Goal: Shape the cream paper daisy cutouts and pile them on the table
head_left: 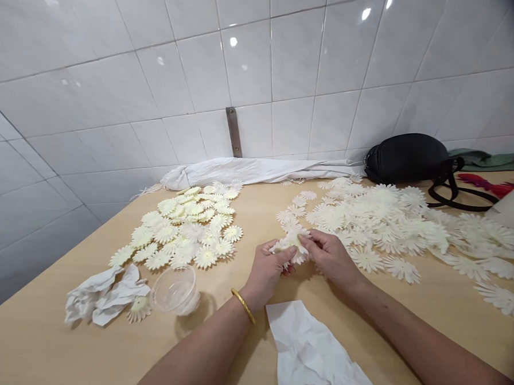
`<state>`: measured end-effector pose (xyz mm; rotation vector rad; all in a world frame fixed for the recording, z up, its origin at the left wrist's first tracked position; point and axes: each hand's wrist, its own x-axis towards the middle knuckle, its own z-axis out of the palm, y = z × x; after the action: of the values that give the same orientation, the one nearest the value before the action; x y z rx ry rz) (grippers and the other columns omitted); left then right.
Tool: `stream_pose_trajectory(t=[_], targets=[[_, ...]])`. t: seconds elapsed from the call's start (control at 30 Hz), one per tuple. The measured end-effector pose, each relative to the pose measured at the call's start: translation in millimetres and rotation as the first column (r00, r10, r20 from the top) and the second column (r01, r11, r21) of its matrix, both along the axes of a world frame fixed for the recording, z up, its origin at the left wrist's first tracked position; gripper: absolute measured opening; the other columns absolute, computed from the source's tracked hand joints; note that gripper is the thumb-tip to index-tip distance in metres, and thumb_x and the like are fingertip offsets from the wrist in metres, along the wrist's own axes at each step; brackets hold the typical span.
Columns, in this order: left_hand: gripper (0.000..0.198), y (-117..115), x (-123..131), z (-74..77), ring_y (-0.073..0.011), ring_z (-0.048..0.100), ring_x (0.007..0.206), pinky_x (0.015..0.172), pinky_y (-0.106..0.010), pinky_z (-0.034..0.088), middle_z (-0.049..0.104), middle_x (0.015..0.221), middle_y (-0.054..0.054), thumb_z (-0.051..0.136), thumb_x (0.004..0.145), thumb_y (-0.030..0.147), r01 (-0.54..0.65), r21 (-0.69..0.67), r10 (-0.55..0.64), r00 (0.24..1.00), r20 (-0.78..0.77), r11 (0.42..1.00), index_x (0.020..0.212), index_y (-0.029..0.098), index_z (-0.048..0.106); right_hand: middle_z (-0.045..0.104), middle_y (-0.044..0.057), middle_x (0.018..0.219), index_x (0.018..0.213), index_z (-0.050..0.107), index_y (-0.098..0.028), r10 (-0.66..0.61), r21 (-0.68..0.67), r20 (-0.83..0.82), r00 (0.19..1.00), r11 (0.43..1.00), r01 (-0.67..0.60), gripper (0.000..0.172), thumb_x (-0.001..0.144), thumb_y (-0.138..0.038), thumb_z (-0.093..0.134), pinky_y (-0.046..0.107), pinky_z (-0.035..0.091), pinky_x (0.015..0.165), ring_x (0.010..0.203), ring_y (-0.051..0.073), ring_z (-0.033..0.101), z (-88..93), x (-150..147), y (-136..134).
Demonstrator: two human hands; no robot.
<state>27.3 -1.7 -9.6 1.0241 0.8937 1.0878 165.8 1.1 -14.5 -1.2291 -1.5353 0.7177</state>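
Note:
My left hand (267, 269) and my right hand (331, 257) meet above the wooden tabletop (76, 351), both pinching a white paper flower (292, 245) whose petals are partly bunched between my fingers. To the left lies a heap of cream-centred paper daisies (181, 228). A wider spread of white petal flowers (370, 221) sits just beyond my right hand. A gold bangle (243, 305) circles my left wrist.
A clear plastic cup (175, 290) lies tilted beside crumpled white tissue (105, 295) and a lone flower (139, 309). More tissue (310, 350) lies between my forearms. A black bag (406, 159) and a long white cloth (256, 169) rest against the tiled wall (250, 60).

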Motion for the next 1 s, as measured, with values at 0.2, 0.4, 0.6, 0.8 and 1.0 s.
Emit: stream_pose_trajectory(t=[0.2,0.4,0.6,0.8,1.0], targets=[[0.028,3.0,-2.2,-3.6,-0.0093,0.048,0.044,0.045,-0.022,0.033,0.052,0.052,0.002,0.069,0.060,0.034,-0.034,-0.038,0.035,0.999,0.023,0.999,0.064,0.015,0.049,0.038,-0.004,0.053,0.058,0.043,-0.019,-0.035,-0.047,-0.060,0.998,0.998,0.032,0.030,0.076,-0.042,0.051,0.023,0.028,0.048,0.051,0.010,0.034,-1.5,13.0,10.2],[0.024,2.3,-2.4,-1.8,-0.0088,0.048,0.045,0.046,-0.021,0.034,0.051,0.052,0.002,0.066,0.064,0.032,-0.016,-0.044,0.016,1.000,0.003,0.999,0.067,0.015,0.049,0.039,-0.003,0.050,0.052,0.037,-0.020,-0.153,0.030,0.357,0.922,0.988,0.153,0.034,0.079,-0.038,0.045,0.026,0.030,0.052,0.052,0.013,0.038,-1.7,21.6,11.2],[0.027,1.5,-1.3,-1.8,-0.0096,0.048,0.045,0.045,-0.021,0.033,0.050,0.050,0.002,0.065,0.064,0.035,-0.050,-0.031,0.049,0.997,-0.051,0.998,0.065,0.015,0.046,0.060,0.009,0.100,0.094,0.061,-0.019,-0.346,0.360,0.580,0.738,0.921,0.150,0.024,0.083,-0.026,0.042,0.039,0.035,0.078,0.092,0.025,0.048,-7.1,23.6,12.5],[0.021,0.3,-1.8,-3.8,-0.0080,0.045,0.044,0.045,-0.021,0.032,0.050,0.049,0.002,0.065,0.064,0.029,0.037,0.022,-0.036,0.999,-0.022,0.999,0.065,0.014,0.050,0.062,0.007,0.093,0.090,0.060,-0.020,-0.015,0.239,0.326,0.945,0.969,-0.067,0.025,0.084,-0.037,0.043,0.034,0.040,0.080,0.092,0.021,0.052,0.2,9.9,3.5],[0.020,-1.1,-1.2,-0.9,-0.0079,0.046,0.045,0.047,-0.021,0.033,0.053,0.053,0.000,0.064,0.066,0.029,0.107,0.022,-0.107,0.994,0.013,0.994,0.069,0.013,0.053,0.045,-0.005,0.050,0.066,0.048,-0.019,0.127,-0.078,0.007,0.992,0.989,-0.126,0.027,0.080,-0.042,0.046,0.023,0.032,0.046,0.046,0.010,0.040,0.2,3.9,-1.3]])
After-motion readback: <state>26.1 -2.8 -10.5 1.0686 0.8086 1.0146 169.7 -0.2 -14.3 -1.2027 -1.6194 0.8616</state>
